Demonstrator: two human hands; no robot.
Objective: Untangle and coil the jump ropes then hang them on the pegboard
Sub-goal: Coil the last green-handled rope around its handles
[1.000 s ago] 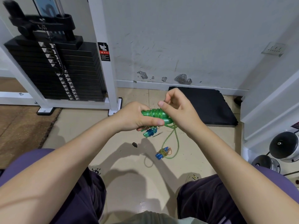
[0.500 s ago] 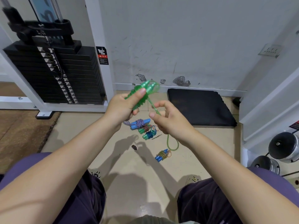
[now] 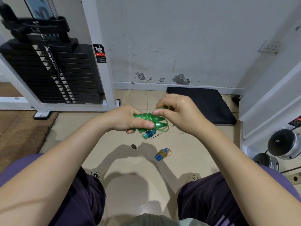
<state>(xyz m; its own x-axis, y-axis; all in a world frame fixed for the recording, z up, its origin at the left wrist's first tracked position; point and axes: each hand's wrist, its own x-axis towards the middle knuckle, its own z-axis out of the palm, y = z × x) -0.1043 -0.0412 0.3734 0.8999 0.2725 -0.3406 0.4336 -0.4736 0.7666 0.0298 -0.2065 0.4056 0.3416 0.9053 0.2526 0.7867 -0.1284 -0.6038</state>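
Currently coiling: left hand (image 3: 123, 119) grips green handles (image 3: 146, 119), right hand (image 3: 177, 111) pinches cord (image 3: 165, 126) just beside them, wrapping; next, tuck the end, then coil the ropes (image 3: 162, 154) on the floor below.

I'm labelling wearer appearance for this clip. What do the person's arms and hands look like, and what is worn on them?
Both forearms are bare, with no long sleeves. The left hand and right hand wear no gloves, and no rings, watch or bands show. Purple short sleeves cover the upper arms at the frame edges. Nails are short and unpainted.
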